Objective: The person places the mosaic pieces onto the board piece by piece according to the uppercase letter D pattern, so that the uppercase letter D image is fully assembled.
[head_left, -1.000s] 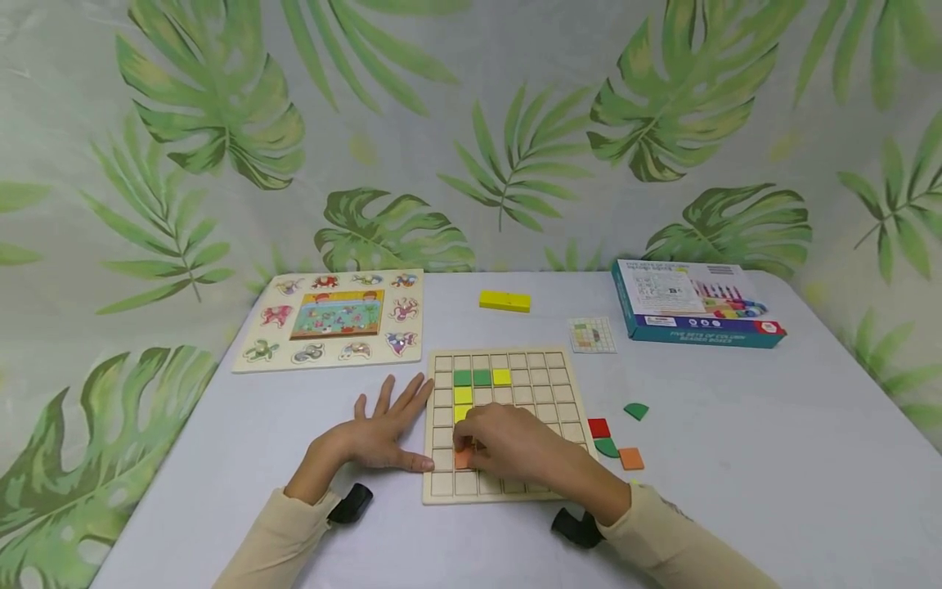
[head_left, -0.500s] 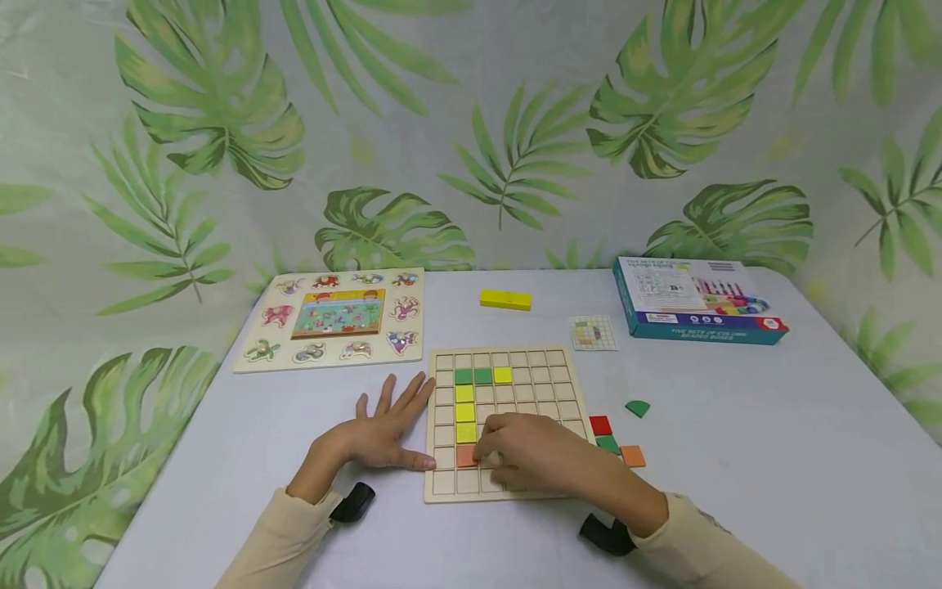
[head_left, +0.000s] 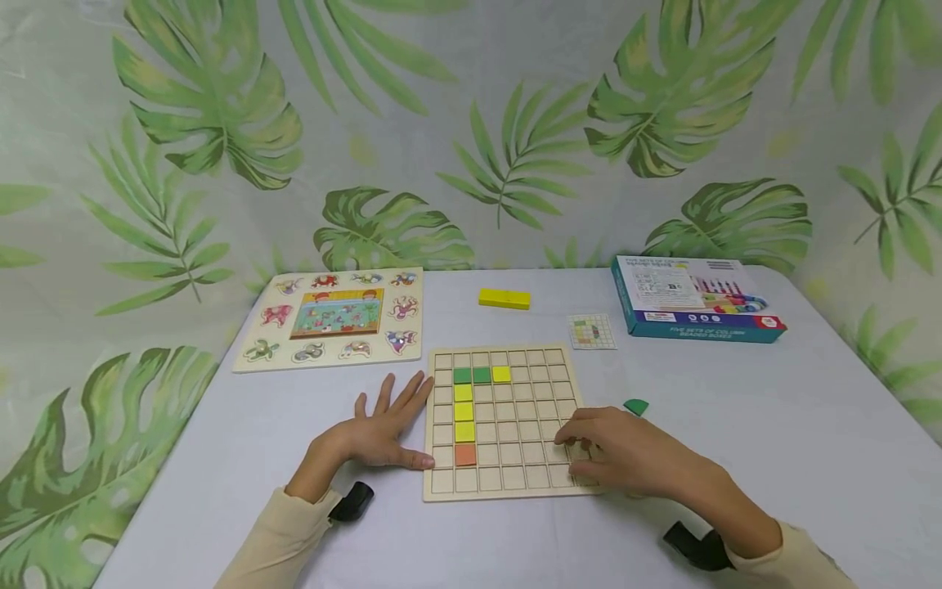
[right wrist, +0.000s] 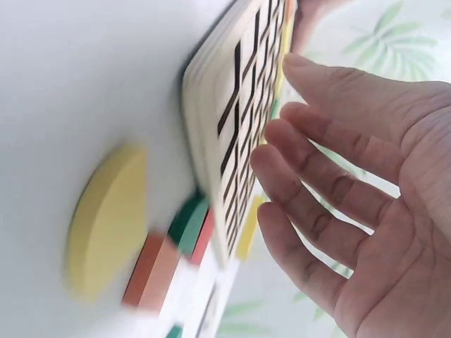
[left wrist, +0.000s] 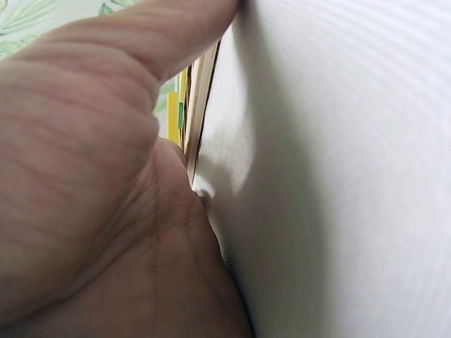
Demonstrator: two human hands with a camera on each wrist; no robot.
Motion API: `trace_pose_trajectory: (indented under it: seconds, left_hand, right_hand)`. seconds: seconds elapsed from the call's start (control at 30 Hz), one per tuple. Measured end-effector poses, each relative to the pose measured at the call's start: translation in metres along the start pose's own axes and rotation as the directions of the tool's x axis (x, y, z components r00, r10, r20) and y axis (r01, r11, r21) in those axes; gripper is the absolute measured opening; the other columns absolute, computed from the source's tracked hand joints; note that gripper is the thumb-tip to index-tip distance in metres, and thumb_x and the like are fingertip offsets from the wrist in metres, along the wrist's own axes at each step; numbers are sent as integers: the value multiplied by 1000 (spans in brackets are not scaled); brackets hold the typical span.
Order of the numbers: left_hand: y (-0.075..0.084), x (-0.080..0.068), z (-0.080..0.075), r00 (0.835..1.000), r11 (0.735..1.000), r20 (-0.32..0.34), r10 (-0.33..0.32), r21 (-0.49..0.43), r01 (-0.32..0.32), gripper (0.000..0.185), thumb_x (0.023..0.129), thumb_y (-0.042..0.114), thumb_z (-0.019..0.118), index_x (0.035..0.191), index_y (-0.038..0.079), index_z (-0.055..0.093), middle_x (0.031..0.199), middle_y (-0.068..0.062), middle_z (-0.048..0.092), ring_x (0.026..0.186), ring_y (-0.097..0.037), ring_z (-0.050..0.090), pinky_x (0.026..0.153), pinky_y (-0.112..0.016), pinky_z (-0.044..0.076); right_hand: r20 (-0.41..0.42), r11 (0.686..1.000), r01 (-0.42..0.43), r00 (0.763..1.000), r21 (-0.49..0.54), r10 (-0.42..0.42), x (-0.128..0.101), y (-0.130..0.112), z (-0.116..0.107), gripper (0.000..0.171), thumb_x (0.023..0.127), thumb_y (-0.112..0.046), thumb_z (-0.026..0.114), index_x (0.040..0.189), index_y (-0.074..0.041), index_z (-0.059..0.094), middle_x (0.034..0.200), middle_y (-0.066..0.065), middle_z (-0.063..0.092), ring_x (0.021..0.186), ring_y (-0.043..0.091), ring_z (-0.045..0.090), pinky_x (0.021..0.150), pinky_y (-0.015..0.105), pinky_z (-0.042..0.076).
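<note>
White table point(head_left: 736, 425): right hand point(head_left: 625, 454) hides loose tiles point(right wrist: 165, 260); wrist view shows.

Wooden grid board point(head_left: 508, 425) flat on table, seven coloured tiles seated.

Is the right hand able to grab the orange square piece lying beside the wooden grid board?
Probably yes. The right hand hovers open at the wooden grid board's right edge, and the right wrist view shows the orange square piece just past its fingertips, beside a yellow half-round piece. Nothing blocks it.
</note>
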State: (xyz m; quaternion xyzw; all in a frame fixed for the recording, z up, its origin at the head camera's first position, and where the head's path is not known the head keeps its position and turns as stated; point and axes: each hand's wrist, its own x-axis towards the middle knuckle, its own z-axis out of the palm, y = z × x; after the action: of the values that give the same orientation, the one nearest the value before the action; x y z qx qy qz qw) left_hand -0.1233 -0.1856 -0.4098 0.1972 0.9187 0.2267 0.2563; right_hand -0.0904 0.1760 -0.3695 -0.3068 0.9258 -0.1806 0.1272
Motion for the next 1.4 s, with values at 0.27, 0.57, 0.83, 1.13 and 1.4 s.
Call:
trace_pose_trajectory:
  seconds: [0.27,0.57,0.83,1.13,1.4]
  left_hand:
    - [-4,0,1,1000,1000,5,1,-4,-1,119,81,59,74,163,21,-4,169,-4,-16,149,-41,-27,108,-76,-15]
    - [-1,-2,1,1000,1000,19,-3,-16,3,119,81,59,75,163,21,-3,169,-3,-17,149,-40,-29,108,-75,-17]
    - [0,-3,2,1000,1000,10,4,-11,-4,119,81,58,75,163,18,-2,169,-5,-15,150,-42,-26,108,-76,-14]
    - [1,-2,-1,1000,1000,14,3,-7,-3,118,82,58,74,163,20,-3,169,-4,-15,150,-42,-26,109,-75,-15]
    - [0,-1,-1,1000,1000,10,10,-11,-10,117,83,57,74,163,20,-3,169,-4,-15,149,-42,-27,109,-76,-15]
  right_hand:
    - [-34,998,-27,999,49,28,-18,30,-13,25,87,-30,79,110,-23,72,102,-15,66,86,5,57,76,28,51]
    - [27,991,-99,995,95,97,-32,51,-18,24,84,-36,80,101,-25,67,98,-15,65,92,9,58,80,30,53]
    - [88,979,-142,988,147,130,-34,59,-15,30,82,-27,83,106,-19,68,98,-13,65,94,11,59,81,29,54]
    - [68,990,-92,994,107,86,-34,66,-10,27,83,-18,81,107,-20,68,104,-13,64,92,8,60,83,30,55]
    - [74,987,-156,985,37,153,-30,68,-9,22,83,-24,82,100,-25,67,100,-15,64,94,9,59,86,34,56]
